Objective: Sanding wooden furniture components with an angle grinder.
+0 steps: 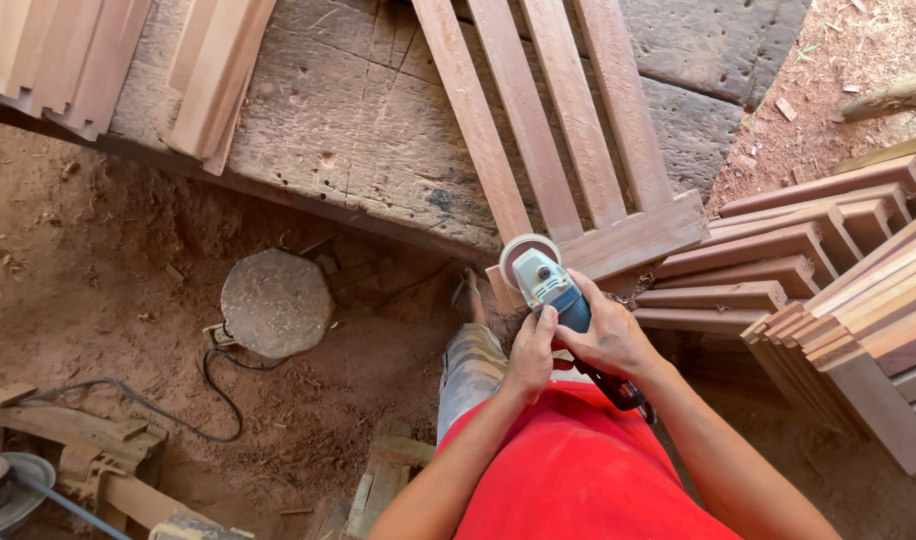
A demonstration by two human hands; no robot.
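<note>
Two hands on one blue angle grinder at the corner of a slatted wooden frame.

The right hand (pixel 610 335) wraps closed around the grinder (pixel 553 290) body; the left hand (pixel 531 352) presses its fingers against the side. The grinder's disc meets the frame (pixel 618 240), which has three slats on one crosspiece. Right of the frame lies one stack of planks (pixel 828 270).

I see a weathered grey wooden tabletop (pixel 378 130), cracked and pitted, carrying a reddish slatted wooden frame (pixel 578 150) and stacked reddish boards (pixel 213 70) at its far left. Below it, the red-brown dirt floor (pixel 98 260) bears an octagonal grey stone block (pixel 275 302), a black cable (pixel 168 400) and piled timber pieces (pixel 838 270).
</note>
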